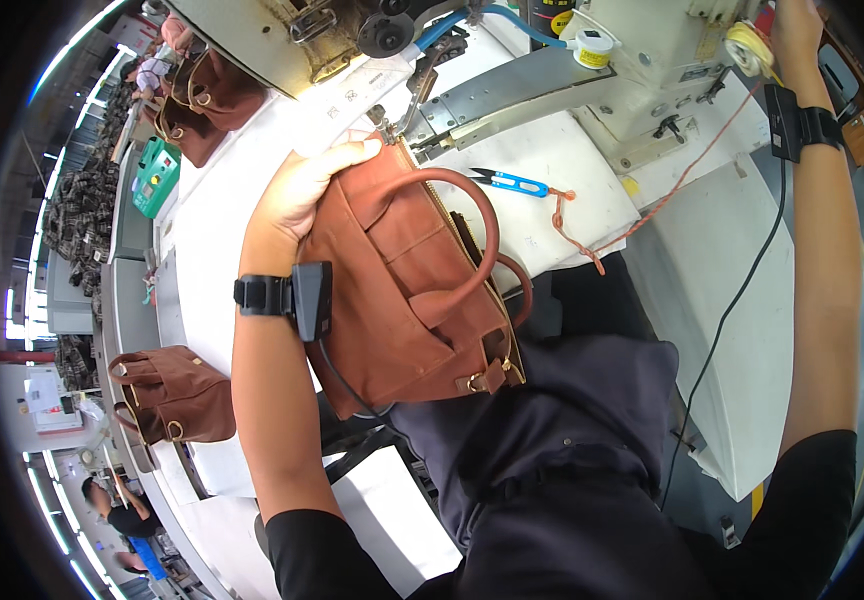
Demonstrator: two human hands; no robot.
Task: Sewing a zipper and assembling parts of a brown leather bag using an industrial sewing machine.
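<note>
We've got a small yellow-and-white tub [592, 48] sitting on top of the sewing machine [652, 60], and a white paper tag [347, 100] with print lying on the table [212, 220] just under the machine arm. Off to the left there's a green box [155, 177] with buttons.

Bags next: the brown handbag [407, 290] lies tilted across our lap edge and the table, top edge up against the needle area, handles arched over its front pocket. We can't see inside it. Another brown bag [174, 393] stands at lower left, and two more [207, 105] sit at the table's far end (same colour, same shape).

Our left hand [302, 190] is curled over the handbag's upper left corner, thumb lying along the top edge, fingers tucked behind it, so it's got a proper hold. Our right hand [792, 30] is up at the thread spool [749, 45] at top right, touching it; how far it's closed we can't tell. Blue snips [510, 181] lie on the white machine bed, near an orange thread [652, 205].
</note>
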